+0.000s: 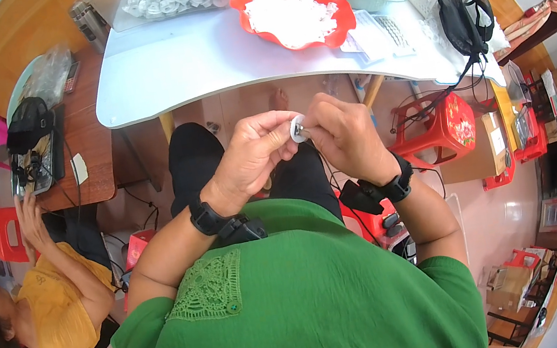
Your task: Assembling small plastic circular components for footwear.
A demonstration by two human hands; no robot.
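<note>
Over my lap, in front of the table edge, my two hands meet at a small round white plastic piece (297,129) with a dark spot near its middle. My left hand (257,150) pinches the piece by its rim between thumb and fingers. The fingertips of my right hand (346,131) are closed at the piece's other side, right by the dark spot. A small dark or metallic bit shows there, too tiny to name. Beyond my hands, a red scalloped bowl (345,16) full of small white parts stands on the white table (183,66).
A clear bin (118,18) and a pale green basin (368,1), both of white plastic pieces, stand behind the bowl. A black mesh bag (464,20) hangs at the table's right. Red stools (434,129) stand right. At left, a person in yellow (68,306) sits by a brown table (92,158).
</note>
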